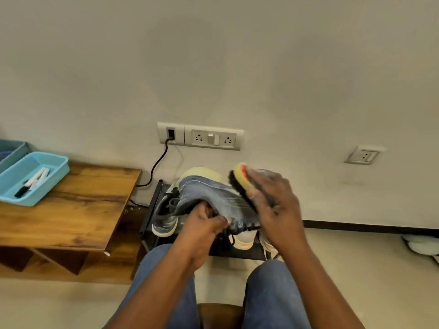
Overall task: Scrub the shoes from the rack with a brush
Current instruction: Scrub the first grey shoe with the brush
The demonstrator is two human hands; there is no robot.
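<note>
The shoe sits between the left hand and the right hand, brush on it. Behind lies the rack with perhaps 2 shoes. Far left, a tray sits on the table.

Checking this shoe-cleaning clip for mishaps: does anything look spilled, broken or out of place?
Nothing stands out. The left hand holds the grey shoe while the right hand presses the brush on it, above the rack.
</note>
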